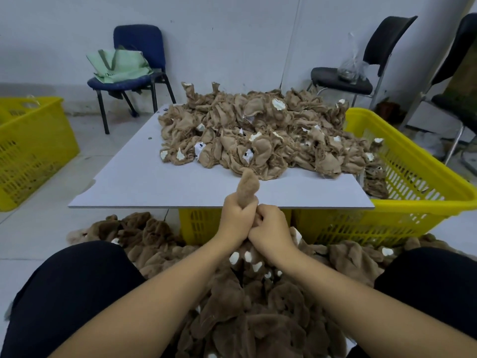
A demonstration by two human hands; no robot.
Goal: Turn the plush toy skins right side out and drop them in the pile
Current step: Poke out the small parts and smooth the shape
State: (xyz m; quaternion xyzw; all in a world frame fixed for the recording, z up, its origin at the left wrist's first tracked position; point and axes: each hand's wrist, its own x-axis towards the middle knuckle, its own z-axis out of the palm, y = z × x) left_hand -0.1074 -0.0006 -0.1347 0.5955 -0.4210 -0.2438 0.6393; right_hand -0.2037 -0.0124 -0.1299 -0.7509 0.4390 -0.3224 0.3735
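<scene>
Gripping one fuzzy brown plush toy skin (248, 187) in both fists: left hand (238, 218) curled round the limb poking up, right hand (271, 229) pinching fabric just beside it, touching. Below, between the knees: heap of dark-brown furry right-side-out skins (258, 319). Beyond, on white flat board (144, 182): mound of tan inside-out skins (258, 135). Yellow slotted plastic crate (402, 177) at right.

Just one camera here, worn on the person's head, wide-angle, looking forward and down. Both forearms run up from the bottom edge, so the left hand (237, 218) and right hand (271, 228) sit close, about mid-frame. The worktop (134, 177) lies just beyond them, and the wall and blue chair (139, 60) are furthest away.
</scene>
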